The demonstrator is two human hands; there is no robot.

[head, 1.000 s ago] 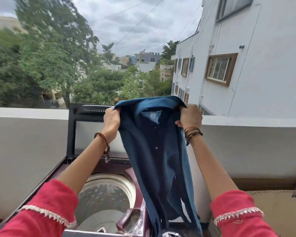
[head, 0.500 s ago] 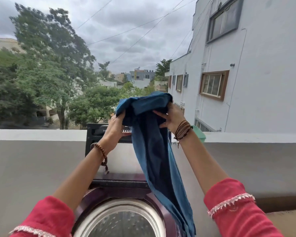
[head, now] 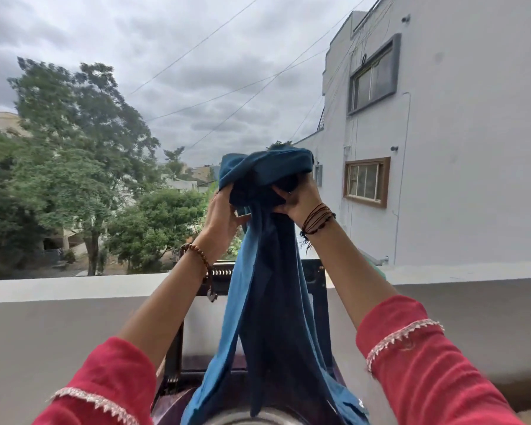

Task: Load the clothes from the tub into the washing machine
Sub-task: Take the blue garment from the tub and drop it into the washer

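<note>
Left hand [head: 219,214] and right hand [head: 299,197], both clenched on the bunched top of a blue garment [head: 267,271], hold it hanging above the washer [head: 319,302].

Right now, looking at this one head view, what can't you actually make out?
- Tub: out of frame.
- Washing machine drum: cut off by the bottom edge and covered by the blue garment.
- Fingertips of the left hand and right hand: buried in bunched cloth.
- Machine lid: mostly behind garment and arms.
</note>
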